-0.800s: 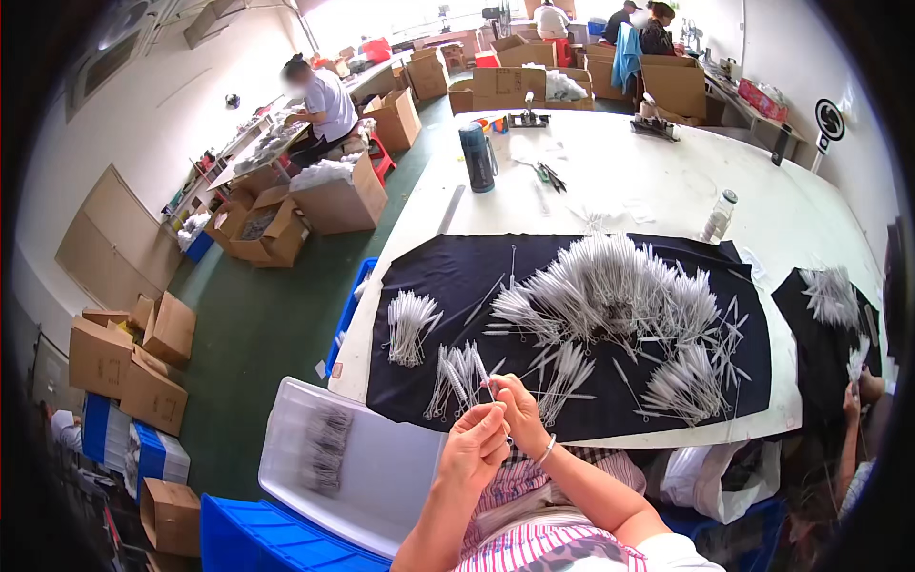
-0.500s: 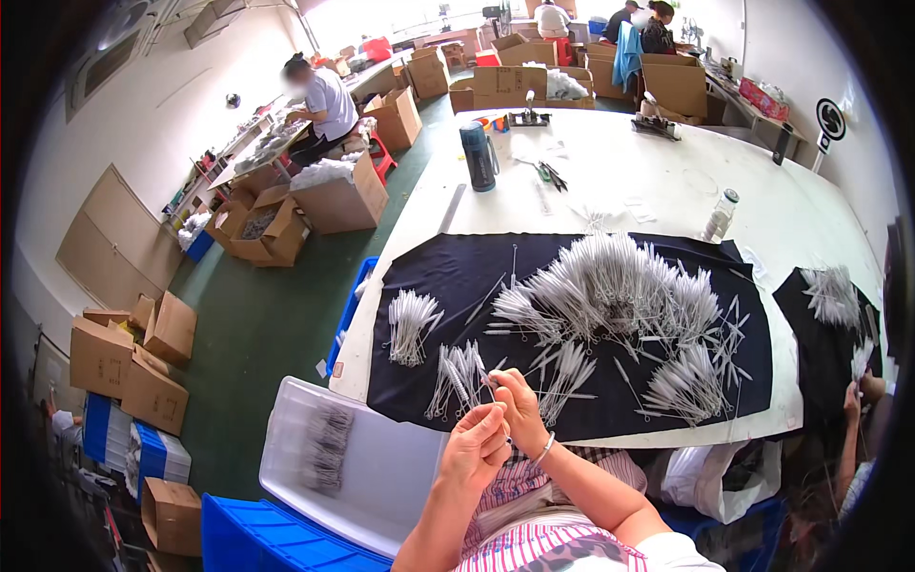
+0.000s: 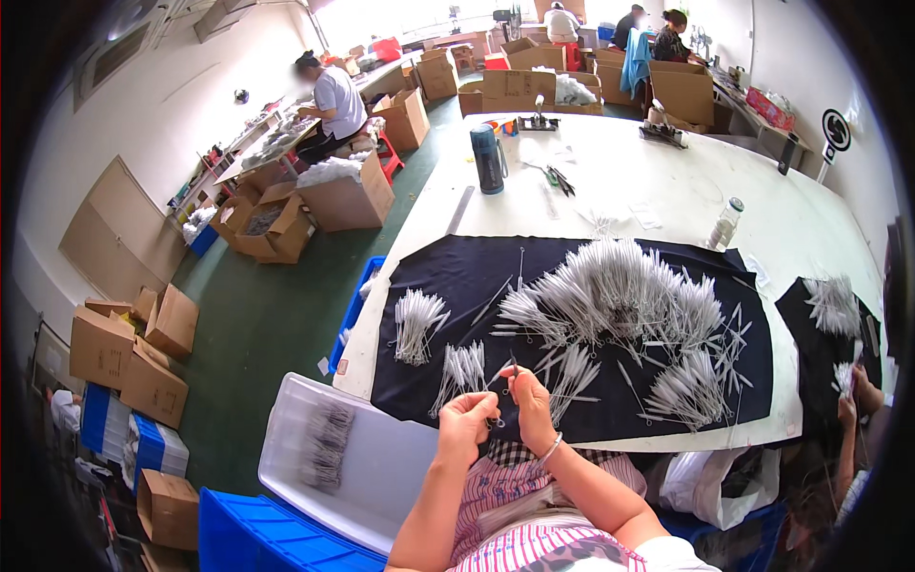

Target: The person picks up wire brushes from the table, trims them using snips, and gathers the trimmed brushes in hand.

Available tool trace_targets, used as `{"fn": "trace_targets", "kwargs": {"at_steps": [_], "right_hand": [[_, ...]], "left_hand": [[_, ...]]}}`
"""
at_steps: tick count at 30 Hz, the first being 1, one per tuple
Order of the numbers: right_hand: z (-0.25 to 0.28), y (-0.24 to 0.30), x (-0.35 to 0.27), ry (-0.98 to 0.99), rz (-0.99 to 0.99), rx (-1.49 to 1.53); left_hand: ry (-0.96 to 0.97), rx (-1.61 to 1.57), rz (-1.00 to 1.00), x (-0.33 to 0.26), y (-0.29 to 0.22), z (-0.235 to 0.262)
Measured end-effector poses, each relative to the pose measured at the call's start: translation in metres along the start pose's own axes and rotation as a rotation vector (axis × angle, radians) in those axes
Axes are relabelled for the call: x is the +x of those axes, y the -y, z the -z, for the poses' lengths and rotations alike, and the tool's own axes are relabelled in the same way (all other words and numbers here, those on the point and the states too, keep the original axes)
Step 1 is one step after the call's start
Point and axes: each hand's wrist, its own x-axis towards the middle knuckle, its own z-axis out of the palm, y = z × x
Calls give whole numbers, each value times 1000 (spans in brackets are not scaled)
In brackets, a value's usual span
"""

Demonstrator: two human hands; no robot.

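Brushes [image 3: 620, 286] piled; bin [image 3: 383, 472], grey bundles [image 3: 329, 446] inside

Brushes [image 3: 620, 286] lie on a cloth [image 3: 467, 267] on the counter [image 3: 620, 181] at centre, flask [image 3: 487, 160] and bottle [image 3: 726, 224] behind, bin [image 3: 391, 458] at lower left, boxes [image 3: 102, 348] at far left.

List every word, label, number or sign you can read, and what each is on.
No text is readable.
Left cardboard box: printed marks, too small to read.
Rear box: printed marks, too small.
Striped apron: bluish marks, too blurred to tell.
Round black disc at right: pale curved mark, no legible letters.
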Motion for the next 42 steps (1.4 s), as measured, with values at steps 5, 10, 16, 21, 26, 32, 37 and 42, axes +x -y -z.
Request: {"fn": "trace_targets", "kwargs": {"at_steps": [5,10,16,21,26,32,37,42], "right_hand": [[6,-1,-3,-26,-18,-20],[8,4,-4,-20,-53,4],[6,26,-2,2,6,3],[8,34,-2,38,149,-113],[12,27,-4,121,248,-250],[4,33,-4,124,327,-321],[0,37,-3,92,349,-380],[-2,35,-1,37,465,-532]], "left_hand": [[-307,781,-456,28,9,23],[-106,334,-198,11,-10,9],[249,-327,72,-30,-39,-13],[397,-410,163,-36,-37,-12],[451,-468,195,-38,-31,-13],[454,-528,218,-40,-29,-15],[450,-560,252,-41,-27,-16],[442,-561,251,-42,-27,-18]]}}
